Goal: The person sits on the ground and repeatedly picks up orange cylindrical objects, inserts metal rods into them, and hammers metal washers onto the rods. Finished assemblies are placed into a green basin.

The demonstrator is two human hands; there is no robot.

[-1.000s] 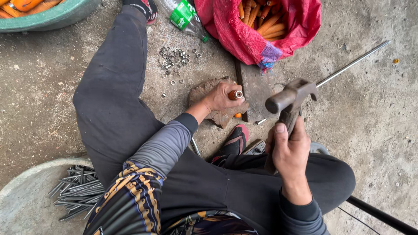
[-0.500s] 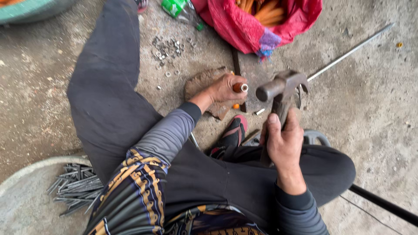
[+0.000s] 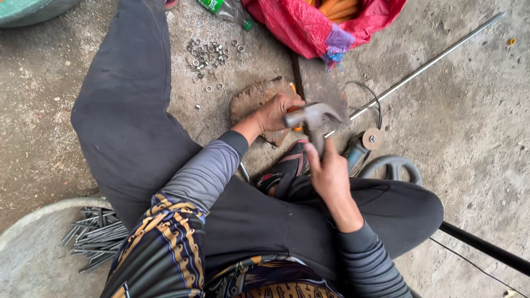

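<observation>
In the head view, a claw hammer (image 3: 312,117) is being gripped by the right hand (image 3: 330,175), whose fingers are wrapped tight around the handle, the steel head hanging just over the left hand (image 3: 277,112). A small orange piece (image 3: 296,110), mostly hidden, is being pinched by the closed left hand against a worn block (image 3: 253,99) lying on the concrete floor (image 3: 469,127). Loose metal rings (image 3: 212,55) are lying scattered nearby, and a red sack (image 3: 309,25) is sitting beyond the block.
</observation>
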